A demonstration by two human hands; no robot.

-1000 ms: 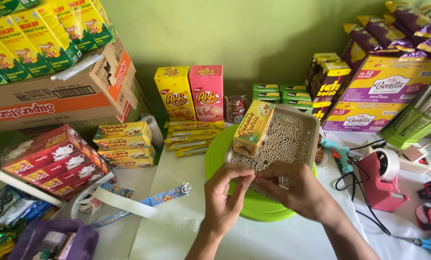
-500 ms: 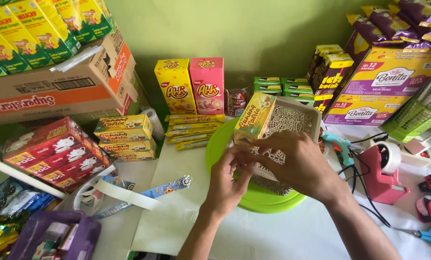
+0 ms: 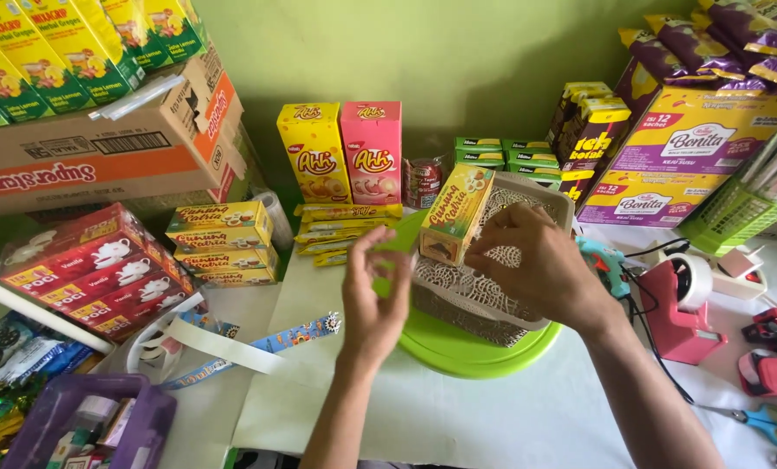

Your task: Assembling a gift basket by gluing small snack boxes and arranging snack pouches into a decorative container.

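A beige lattice basket (image 3: 458, 291) is tilted on its side on a round lime-green plate (image 3: 466, 347) in the middle of the white table. A yellow snack box (image 3: 456, 213) stands at the basket's left end. My right hand (image 3: 540, 265) lies over the basket's open face, fingers spread on the lattice next to the yellow box, holding the basket. My left hand (image 3: 375, 300) hovers just left of the basket over the plate's edge, thumb and fingers curved and apart, with nothing visible in it.
A red tape dispenser (image 3: 679, 313), a teal glue gun (image 3: 604, 260) and blue-handled scissors (image 3: 757, 421) lie to the right. Red tea boxes (image 3: 93, 274), a cardboard carton (image 3: 102, 156) and a purple bin (image 3: 84, 426) crowd the left. Yellow (image 3: 314, 152) and pink (image 3: 373, 152) cartons stand along the back wall.
My left hand has drawn back off the basket to the left. My right hand stayed on the basket, which is still tilted on the plate.
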